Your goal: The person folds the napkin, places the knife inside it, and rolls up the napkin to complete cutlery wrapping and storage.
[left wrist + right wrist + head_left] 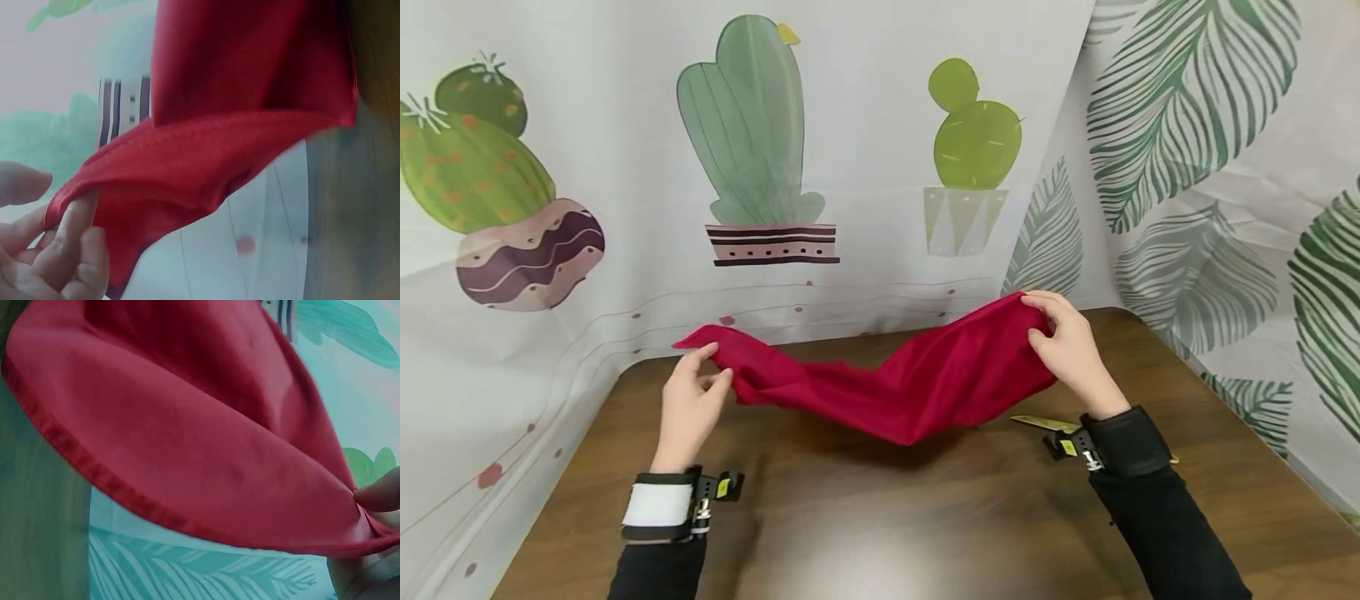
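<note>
Nearest the viewer, two forearms in black sleeves (1176, 533) extend forward over the desk (865, 508), angled slightly toward each other. Each wrist carries a strap with a small device on its inner side; the left strap (657, 507) has a white panel, the right strap (1127, 442) is black. The left hand (691, 412) points forward with its fingers bent, grasping the left end of the red cloth (857, 396); in the left wrist view the hem runs between the fingers, with the thumb apart from it. The right hand (1071, 350) is angled inward and sits farther forward, pinching the upper right corner between thumb and fingers. The cloth spans both hands above the far half of the desk and sags at mid-length; whether its lowest fold touches the surface cannot be determined. Below the right hand lies a gold-coloured pointed item (1036, 422), partly hidden by the wrist. Beyond the desk hangs a white backdrop (868, 125) printed with cacti and leaves.
</note>
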Tool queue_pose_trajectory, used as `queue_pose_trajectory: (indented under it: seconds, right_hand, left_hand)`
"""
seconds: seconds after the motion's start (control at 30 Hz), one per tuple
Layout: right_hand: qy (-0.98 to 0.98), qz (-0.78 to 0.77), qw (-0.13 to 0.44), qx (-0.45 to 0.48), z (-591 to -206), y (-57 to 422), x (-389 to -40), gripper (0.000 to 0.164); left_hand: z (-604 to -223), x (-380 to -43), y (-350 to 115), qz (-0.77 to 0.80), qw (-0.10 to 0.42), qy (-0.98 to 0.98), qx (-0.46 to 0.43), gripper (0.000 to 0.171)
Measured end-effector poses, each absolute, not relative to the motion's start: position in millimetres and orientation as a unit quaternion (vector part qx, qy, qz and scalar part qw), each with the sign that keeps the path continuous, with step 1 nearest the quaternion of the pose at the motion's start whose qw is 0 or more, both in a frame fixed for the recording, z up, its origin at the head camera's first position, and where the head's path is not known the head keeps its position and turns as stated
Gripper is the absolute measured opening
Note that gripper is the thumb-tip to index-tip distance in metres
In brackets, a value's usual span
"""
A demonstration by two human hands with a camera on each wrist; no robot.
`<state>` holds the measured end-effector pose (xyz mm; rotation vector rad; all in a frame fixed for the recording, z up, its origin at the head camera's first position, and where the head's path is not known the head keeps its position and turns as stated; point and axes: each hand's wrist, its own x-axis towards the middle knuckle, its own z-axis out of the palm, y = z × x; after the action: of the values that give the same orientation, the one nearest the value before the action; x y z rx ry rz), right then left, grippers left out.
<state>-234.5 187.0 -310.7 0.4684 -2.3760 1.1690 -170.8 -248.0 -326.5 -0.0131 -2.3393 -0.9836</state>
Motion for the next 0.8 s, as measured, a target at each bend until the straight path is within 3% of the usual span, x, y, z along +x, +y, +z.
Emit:
queue_pose_trajectory:
  seconds: [0.23, 0.43, 0.6, 0.8]
  right_hand:
    - [-0.825, 0.520, 0.153, 0.157, -317.8, 209.8, -221.2, 0.043]
    - [-0.700, 0.691, 0.089, 0.158, -322.3, 230.4, -210.6, 0.045]
    - [-0.600, 0.777, 0.057, 0.182, -312.9, 239.3, -204.0, 0.047]
    - [-0.549, 0.809, 0.087, 0.191, -298.8, 246.7, -196.3, 0.046]
  left_hand:
    - [-326.9, -149.6, -276.3, -0.364, 0.283, -0.885, 0.064, 0.039]
    - [-320.6, -138.8, -290.9, -0.423, 0.255, -0.866, 0.076, 0.048]
    - [-308.8, -138.3, -298.1, -0.429, 0.287, -0.852, 0.085, 0.047]
    - [-287.7, -143.2, -295.0, -0.452, 0.337, -0.822, 0.080, 0.047]
